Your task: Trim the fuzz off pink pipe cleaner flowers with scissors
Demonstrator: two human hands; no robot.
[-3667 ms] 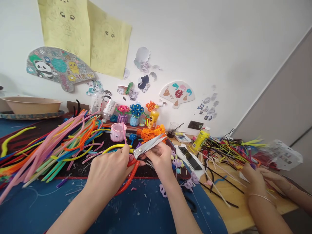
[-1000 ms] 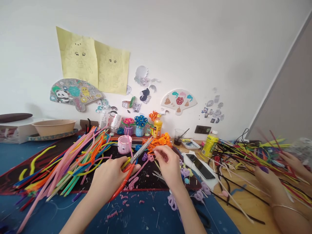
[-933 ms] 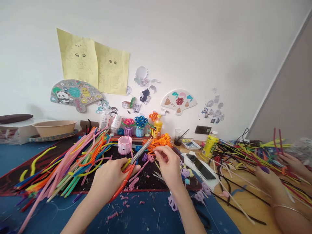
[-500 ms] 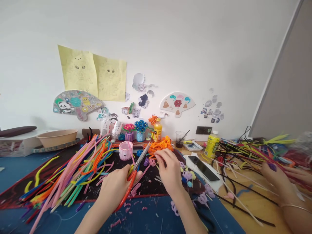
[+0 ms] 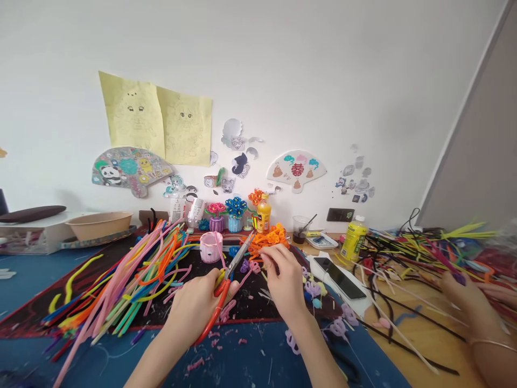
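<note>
My left hand [image 5: 196,302] is closed round a pair of scissors [image 5: 233,268] with orange-red handles, blades pointing up and to the right. A pink pipe cleaner strand [image 5: 220,249] runs from the cup down behind the scissors near my fingers. Beyond them stands a small pink cup [image 5: 210,248] wrapped in pipe cleaner. Thumb and fingertips of my right hand [image 5: 284,280] are pinched together in front of a heap of orange pipe cleaners [image 5: 271,240]; what they hold is too small to make out. A looped pink piece [image 5: 254,267] lies between my hands.
Bundled pipe cleaners [image 5: 117,280] lie at left. Pipe-cleaner flower pots [image 5: 235,222] and an orange drink bottle [image 5: 264,214] stand behind. At right are a phone [image 5: 340,278], a yellow bottle [image 5: 353,240] and another person's hand [image 5: 460,293]. Scraps litter the dark mat [image 5: 161,315].
The whole view has shifted slightly to the right and up. Both my hands keep nearly the same pose, with the scissors still in the left. The other person's hand has moved slightly.
</note>
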